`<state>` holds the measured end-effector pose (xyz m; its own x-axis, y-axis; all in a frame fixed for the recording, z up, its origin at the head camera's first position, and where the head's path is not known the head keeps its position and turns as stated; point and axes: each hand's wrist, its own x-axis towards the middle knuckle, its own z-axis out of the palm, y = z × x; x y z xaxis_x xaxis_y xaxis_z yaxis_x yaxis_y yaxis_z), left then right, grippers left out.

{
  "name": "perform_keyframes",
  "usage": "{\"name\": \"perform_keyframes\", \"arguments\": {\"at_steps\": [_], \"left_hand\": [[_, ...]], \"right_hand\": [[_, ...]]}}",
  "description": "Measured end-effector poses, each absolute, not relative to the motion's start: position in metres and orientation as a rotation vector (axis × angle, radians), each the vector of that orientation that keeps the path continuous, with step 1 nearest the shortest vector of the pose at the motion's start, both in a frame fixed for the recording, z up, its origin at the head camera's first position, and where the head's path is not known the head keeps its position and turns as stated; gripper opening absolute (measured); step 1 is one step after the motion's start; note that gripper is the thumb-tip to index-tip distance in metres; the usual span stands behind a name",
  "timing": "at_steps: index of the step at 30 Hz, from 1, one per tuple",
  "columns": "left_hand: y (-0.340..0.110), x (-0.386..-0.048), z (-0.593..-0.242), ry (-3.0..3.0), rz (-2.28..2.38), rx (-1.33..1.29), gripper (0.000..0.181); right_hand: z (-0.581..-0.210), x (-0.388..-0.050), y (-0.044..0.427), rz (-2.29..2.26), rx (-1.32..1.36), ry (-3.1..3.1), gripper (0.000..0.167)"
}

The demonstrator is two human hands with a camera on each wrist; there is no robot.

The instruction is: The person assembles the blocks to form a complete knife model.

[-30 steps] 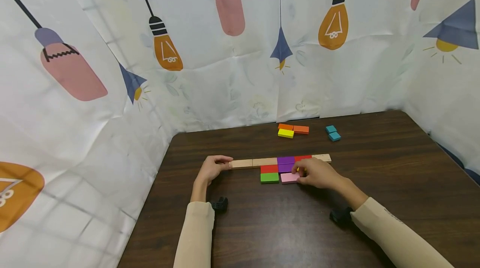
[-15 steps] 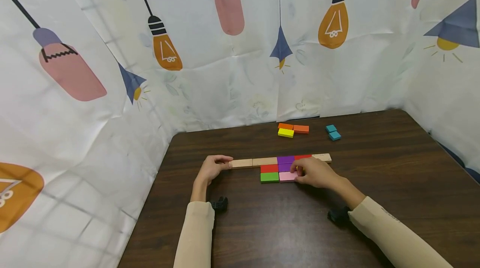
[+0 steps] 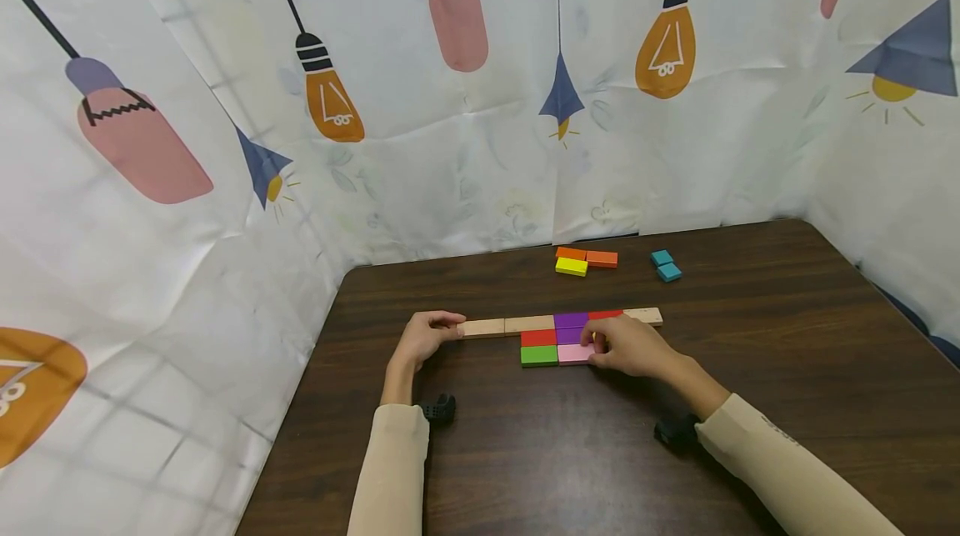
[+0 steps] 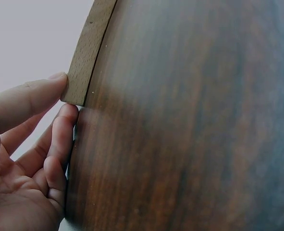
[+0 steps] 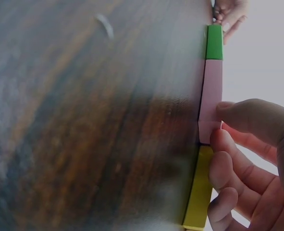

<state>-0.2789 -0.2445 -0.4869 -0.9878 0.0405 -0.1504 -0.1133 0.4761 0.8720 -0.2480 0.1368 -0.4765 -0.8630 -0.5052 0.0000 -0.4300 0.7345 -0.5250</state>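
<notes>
Fingers of the right hand (image 3: 636,346) are drawn in close to the thumb, pinching the pink block (image 3: 574,354) at its right end. In the right wrist view the thumb lies on the block's edge and the index finger curls against it, with little gap between them; the remaining fingers are bent beside a yellow block (image 5: 198,187) just past that end.

The pink block lies flat on the table (image 3: 480,453), to the left of these fingertips, its long axis running left to right across the person's view. Its left end meets the green block (image 3: 539,356), which points the same way, and its far long side lies against the lower purple block (image 3: 572,336).

On the left hand (image 3: 422,340), thumb and fingers are bent and nearly together, pinching the left end of a pale wooden block (image 3: 482,328). That block extends rightward from the fingertips, also with its long axis left to right, end to end with a second pale block (image 3: 529,323). A red block (image 3: 538,338) sits between this row and the green block, its right end against the lower purple block.
</notes>
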Motion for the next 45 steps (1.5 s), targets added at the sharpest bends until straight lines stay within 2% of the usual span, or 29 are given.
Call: {"name": "perform_keyframes", "arguments": {"at_steps": [25, 36, 45], "left_hand": [[-0.245, -0.280, -0.488, 2.577, 1.536, -0.054, 0.021], [-0.246, -0.279, -0.489, 2.565, 1.540, -0.061, 0.021], [-0.245, -0.278, -0.487, 2.568, 1.531, -0.056, 0.021]], "right_hand": [[-0.474, -0.256, 0.147, -0.899, -0.830, 2.695, 0.014], [-0.448, -0.294, 0.168, -1.047, -0.766, 2.699, 0.022], [-0.446, -0.333, 0.178, -1.097, -0.704, 2.785, 0.024]]}}
